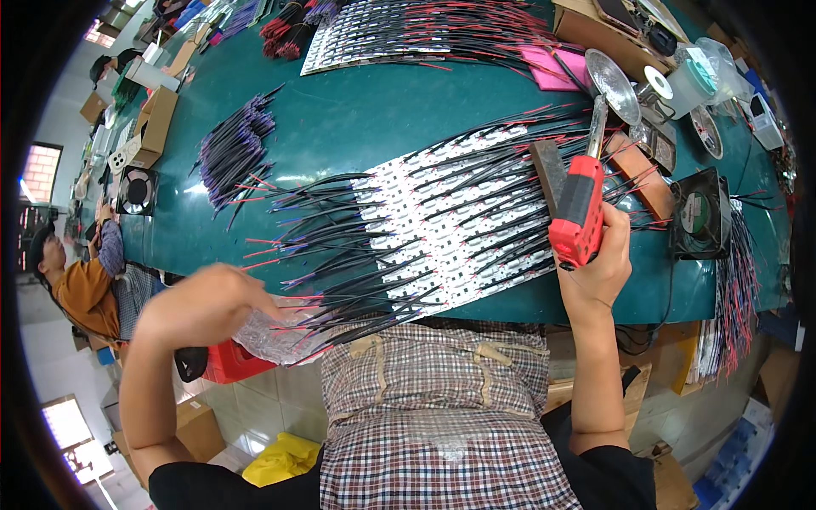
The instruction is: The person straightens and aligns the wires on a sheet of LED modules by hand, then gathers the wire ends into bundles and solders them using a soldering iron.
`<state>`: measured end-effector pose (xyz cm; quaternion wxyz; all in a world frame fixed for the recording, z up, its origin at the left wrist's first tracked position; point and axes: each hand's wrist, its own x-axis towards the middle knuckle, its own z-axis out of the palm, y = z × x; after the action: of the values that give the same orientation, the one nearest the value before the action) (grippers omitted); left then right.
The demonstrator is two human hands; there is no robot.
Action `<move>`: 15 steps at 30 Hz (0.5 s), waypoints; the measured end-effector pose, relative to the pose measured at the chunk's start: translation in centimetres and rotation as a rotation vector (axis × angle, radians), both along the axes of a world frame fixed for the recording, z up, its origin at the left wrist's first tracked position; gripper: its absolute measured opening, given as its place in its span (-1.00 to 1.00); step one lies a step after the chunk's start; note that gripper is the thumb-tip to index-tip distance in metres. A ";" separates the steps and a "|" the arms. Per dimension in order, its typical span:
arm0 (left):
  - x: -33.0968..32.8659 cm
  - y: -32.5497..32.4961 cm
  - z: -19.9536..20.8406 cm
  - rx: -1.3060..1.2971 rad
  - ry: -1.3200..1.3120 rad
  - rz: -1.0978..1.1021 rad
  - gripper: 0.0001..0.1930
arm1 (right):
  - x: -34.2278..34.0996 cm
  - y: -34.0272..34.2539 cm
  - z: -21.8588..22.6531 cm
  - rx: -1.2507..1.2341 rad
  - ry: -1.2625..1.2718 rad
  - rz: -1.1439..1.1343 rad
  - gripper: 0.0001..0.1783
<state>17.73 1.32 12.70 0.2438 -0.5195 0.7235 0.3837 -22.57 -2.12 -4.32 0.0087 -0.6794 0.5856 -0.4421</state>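
Note:
A red and black pistol-shaped soldering iron (580, 204) is gripped in my right hand (605, 246). Its metal barrel points away toward a round metal dish (612, 85). Below the tool lies a panel of white circuit boards (450, 229) with small black components. Black leads with red and blue ends (323, 246) stick out from both its left and right sides. At the panel's near left, my left hand (208, 306) is bent with fingers drawn together beside the wire ends. What those fingertips hold, if anything, is hidden.
A dark block (548, 174) rests on the panel's right side. Past it stand an orange-brown block (642, 174), a black fan (701, 214) and a solder spool (656, 82). A wire bundle (238, 149) lies left; another wired panel (374, 38) lies behind. A co-worker (89, 272) sits far left.

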 end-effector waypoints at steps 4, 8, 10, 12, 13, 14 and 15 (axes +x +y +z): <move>-4.4 -1.9 3.7 -0.755 0.017 -0.080 -0.73 | -0.4 0.1 -0.3 -0.003 0.027 -0.020 -0.27; -10.9 -2.6 1.3 -0.777 0.339 -0.325 -0.68 | -0.4 0.2 -0.3 0.011 -0.006 -0.035 -0.30; -12.5 -2.2 -0.8 -0.783 0.322 -0.563 -0.74 | -0.1 0.2 -0.4 0.004 -0.008 -0.027 -0.31; -13.2 -1.8 -1.9 -0.819 0.261 -0.596 -0.63 | -0.1 0.2 -0.3 0.013 -0.002 -0.031 -0.32; -13.7 -1.9 -2.4 -0.813 0.269 -0.599 -0.63 | -0.2 0.3 -0.3 0.019 0.002 -0.037 -0.32; -14.2 -1.9 -2.8 -0.771 0.291 -0.536 -0.55 | -0.2 0.6 -0.3 0.026 0.004 -0.042 -0.32; -14.5 -2.1 -3.3 -0.734 0.310 -0.471 -0.48 | -0.3 0.6 -0.2 0.034 0.002 -0.048 -0.33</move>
<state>3.21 -0.75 9.44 0.0133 -0.3297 0.9376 0.1095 -22.87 -1.51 -4.56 0.0088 -0.6656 0.6090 -0.4314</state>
